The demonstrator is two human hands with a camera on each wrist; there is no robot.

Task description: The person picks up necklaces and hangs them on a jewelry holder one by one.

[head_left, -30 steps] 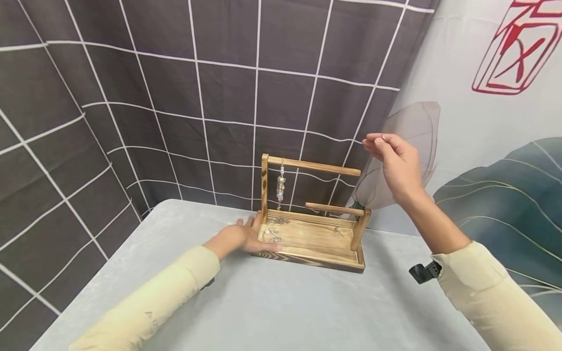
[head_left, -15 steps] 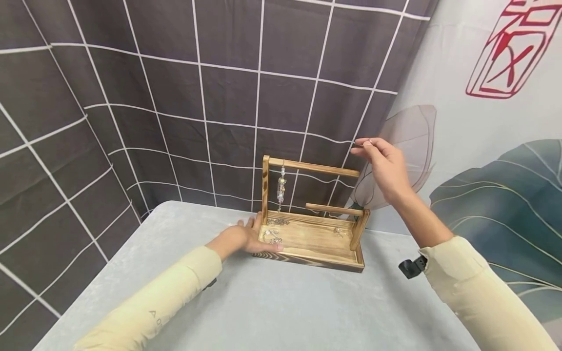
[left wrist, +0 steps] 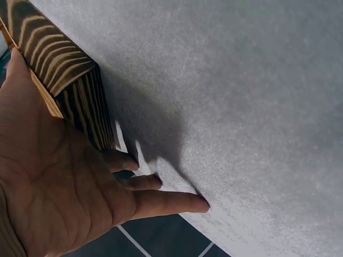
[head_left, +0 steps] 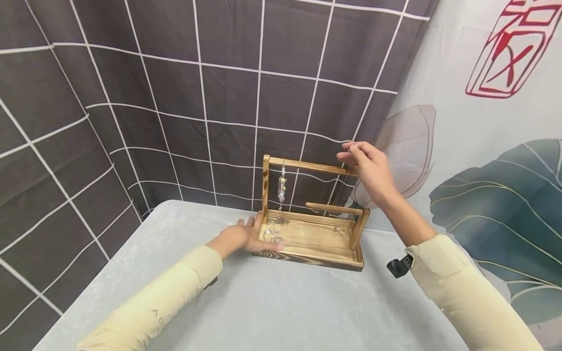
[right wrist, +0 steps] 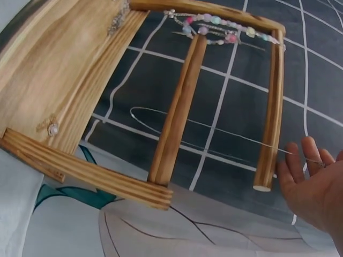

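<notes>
A wooden jewelry stand (head_left: 316, 239) with a shallow tray and two bars sits on the table. My left hand (head_left: 239, 239) rests against its left end, thumb along the front rim and the other fingers stretched out straight. Above the free end of the upper bar (head_left: 307, 165), my right hand (head_left: 371, 170) pinches a thin silver chain necklace (right wrist: 230, 134) between thumb and fingertips. In the right wrist view the necklace hangs as a long narrow loop crossing the upper bar's free end. Beaded strands (head_left: 282, 187) dangle at that bar's left end.
Silver chains (head_left: 273, 237) lie in the tray's left side, and a small pendant piece (head_left: 337, 230) lies at its right. The shorter lower bar (head_left: 335, 209) juts from the right post. A dark gridded curtain (head_left: 219, 97) hangs behind the table (head_left: 281, 302).
My right hand has moved left and slightly down with the necklace, reaching the upper bar's free end. My left hand has stayed on the stand.
</notes>
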